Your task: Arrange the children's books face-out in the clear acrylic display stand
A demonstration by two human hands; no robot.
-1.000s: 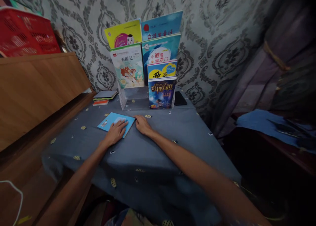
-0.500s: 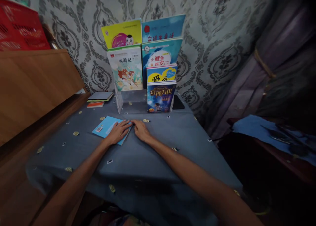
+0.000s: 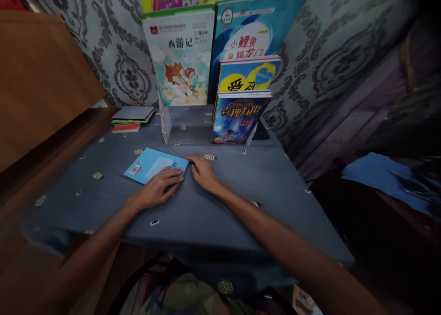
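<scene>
A light-blue book [image 3: 155, 161] lies on the cloth-covered table, with a barcode and a pale text panel showing. My left hand [image 3: 160, 186] rests palm down along its near right edge, fingers stretched out over the cover and partly hiding it. At the book's far right corner is my right hand [image 3: 204, 172], its fingers curled together and the fingertips touching the corner. Behind both hands, a clear book stand [image 3: 166, 126] holds upright books, among them a white-covered book [image 3: 182, 58] and a dark-blue book [image 3: 239, 120].
A small stack of books [image 3: 132, 114] lies at the table's back left. A dark flat object [image 3: 262, 132] is partly hidden behind the stand. A wooden panel [image 3: 41, 76] rises on the left, and blue cloth [image 3: 382, 182] lies on the right beyond the table edge.
The view has tilted down and come closer. The blue book has turned slightly, and my left hand has slid toward its near edge. My right hand stays at its corner.
</scene>
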